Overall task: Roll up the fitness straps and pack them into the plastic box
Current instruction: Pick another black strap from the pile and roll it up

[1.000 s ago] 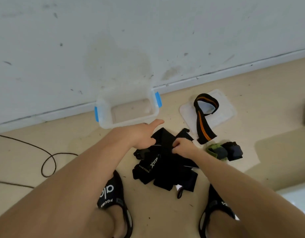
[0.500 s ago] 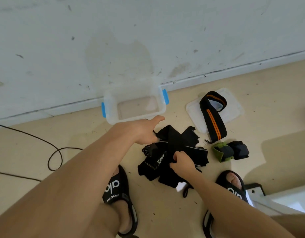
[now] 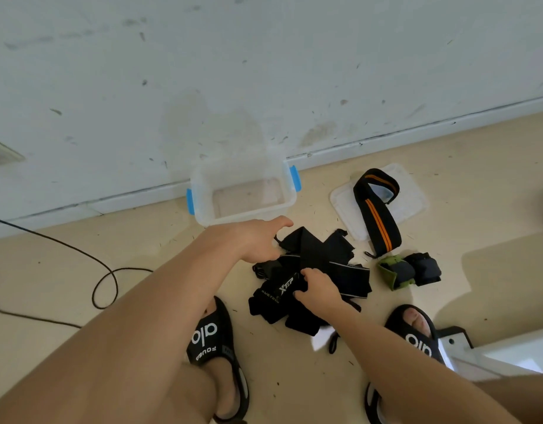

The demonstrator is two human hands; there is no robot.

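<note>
A pile of black fitness straps (image 3: pixel 316 255) lies on the floor between my feet. My right hand (image 3: pixel 317 290) pinches a black strap with white lettering (image 3: pixel 278 290) at the front of the pile. My left hand (image 3: pixel 258 240) rests on the pile's far left edge, fingers curled over a strap end, thumb pointing right. The clear plastic box (image 3: pixel 242 194) with blue latches stands open against the wall, nothing inside. A black strap with orange stripes (image 3: pixel 379 215) lies over the box lid (image 3: pixel 414 197). Two rolled straps, green and dark (image 3: pixel 409 270), sit right of the pile.
A black cable (image 3: pixel 105 280) loops across the floor at left. My feet in black slides (image 3: pixel 212 341) flank the pile. A white object's corner (image 3: pixel 509 353) enters at lower right. The wall and skirting run close behind the box.
My right hand slid from the pile's middle toward me, onto the lettered strap. The left hand stayed at the pile's far edge. The view shifted slightly.
</note>
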